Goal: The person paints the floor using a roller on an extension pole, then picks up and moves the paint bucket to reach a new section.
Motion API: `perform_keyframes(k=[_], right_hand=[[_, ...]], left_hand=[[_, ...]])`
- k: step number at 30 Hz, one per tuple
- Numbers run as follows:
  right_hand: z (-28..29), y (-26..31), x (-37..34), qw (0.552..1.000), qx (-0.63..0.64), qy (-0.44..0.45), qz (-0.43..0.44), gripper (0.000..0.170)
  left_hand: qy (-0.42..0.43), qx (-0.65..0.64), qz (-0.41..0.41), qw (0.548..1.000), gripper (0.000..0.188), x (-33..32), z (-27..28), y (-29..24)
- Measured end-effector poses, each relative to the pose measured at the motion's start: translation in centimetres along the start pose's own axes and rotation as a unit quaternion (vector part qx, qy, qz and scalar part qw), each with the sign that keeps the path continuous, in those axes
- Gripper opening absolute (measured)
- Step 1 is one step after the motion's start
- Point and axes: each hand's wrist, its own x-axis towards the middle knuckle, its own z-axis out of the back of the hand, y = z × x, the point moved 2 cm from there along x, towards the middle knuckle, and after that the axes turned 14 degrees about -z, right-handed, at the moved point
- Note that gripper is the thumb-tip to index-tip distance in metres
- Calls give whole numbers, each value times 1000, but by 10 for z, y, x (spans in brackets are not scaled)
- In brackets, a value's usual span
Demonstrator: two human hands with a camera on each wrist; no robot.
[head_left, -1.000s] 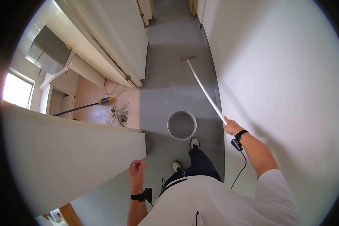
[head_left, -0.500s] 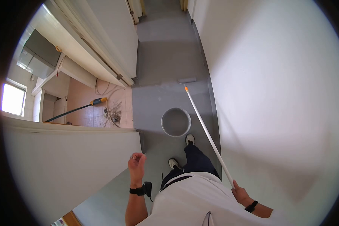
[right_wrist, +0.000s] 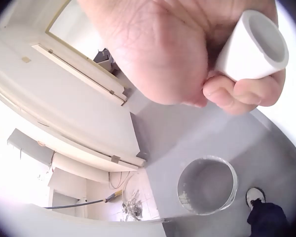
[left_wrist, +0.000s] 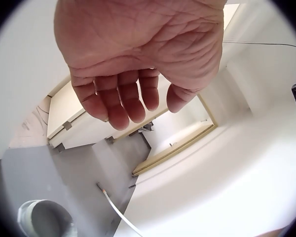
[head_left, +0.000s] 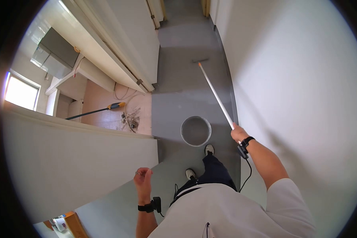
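Note:
The right hand grips the end of a long white pole, its fingers curled round the hollow end in the right wrist view. At the pole's far end a roller with an orange fitting rests on the grey floor. The left hand hangs in the air left of the body, holding nothing; in the left wrist view its fingers are loosely bent. A round bucket with grey contents stands on the floor in front of the feet.
A white wall runs along the right side. On the left, a doorway opens to a pink tiled floor with debris, a cable and a yellow-and-black tool on a long dark pole. A wall end stands beside the left hand.
The right hand drew the pole back toward the body, then moved forward again, and the roller went farther up the floor. The left hand has hardly moved.

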Motion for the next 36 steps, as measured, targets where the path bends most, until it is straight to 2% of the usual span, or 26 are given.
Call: perform_keyframes(k=[3, 4, 5, 6, 7, 9, 10, 11, 14, 17, 19, 20, 22, 23, 26, 27, 29, 32, 33, 34, 35, 36], right_hand=[[-45, -55, -15, 999, -27, -11, 18, 52], [-66, -95, -19, 997, -58, -29, 37, 53], [-100, -164, 4, 992, -64, -55, 95, 61], [-145, -257, 37, 949, -61, -80, 300, 59], [-218, -359, 81, 815, -418, -111, 386, 33], [-162, -341, -96, 950, -245, -24, 192, 51], [-125, -315, -205, 985, -144, -13, 96, 62], [-132, -342, -234, 989, -142, -13, 35, 63], [-138, -377, -326, 987, -160, 20, -23, 66], [-155, -377, -370, 987, -156, 12, -24, 66], [-168, -375, -380, 988, -152, 1, 21, 65], [-177, -379, -375, 988, -151, -3, 25, 65], [-194, -380, -345, 988, -125, -35, 87, 63], [-195, -366, -336, 985, -121, -34, 121, 62], [-181, -299, -292, 982, -120, -58, 133, 60], [-174, -271, -277, 936, -123, -187, 272, 57], [-159, -218, -251, 837, -122, -339, 413, 50], [-129, -112, -272, 939, -104, -191, 266, 23], [-122, -81, -291, 965, -98, -133, 204, 22], [-117, -60, -304, 982, -27, -97, 160, 23], [-117, -62, -303, 988, 11, -79, 135, 24], [-117, -63, -302, 991, 48, -63, 109, 25]], left_hand=[[-19, -11, 29, 999, 7, -21, 15, 6], [-8, -10, 26, 1000, 7, -26, 21, 9], [3, -9, 23, 1000, 8, -29, 27, 11], [4, -11, 19, 1000, 8, -32, 32, 12], [27, 9, 26, 999, 9, -35, 36, 12], [47, 27, 28, 998, 9, -38, 45, 12], [70, 25, -1, 997, 10, -36, 49, 11], [93, 25, -31, 995, 11, -34, 54, 11], [109, -38, -42, 992, 11, -30, 66, 19], [120, -26, -45, 991, 11, -39, 77, 14], [127, -20, -50, 990, 12, -59, 85, 13], [136, -13, -51, 989, 12, -72, 89, 15], [131, -12, -48, 990, 13, -104, 105, 16], [131, -12, -41, 991, 13, -118, 115, 15], [109, 14, -72, 991, 13, -142, 151, 20], [105, 14, -72, 992, 13, -145, 163, 22], [72, 34, -74, 994, 13, -147, 189, 23], [19, 1, -54, 998, 12, -148, 217, 22], [25, -1, -54, 998, 12, -147, 223, 26], [-9, -35, -50, 998, 11, -145, 229, 31], [-42, -69, -46, 996, 11, -143, 231, 36], [-36, -70, -45, 996, 11, -142, 229, 38]])
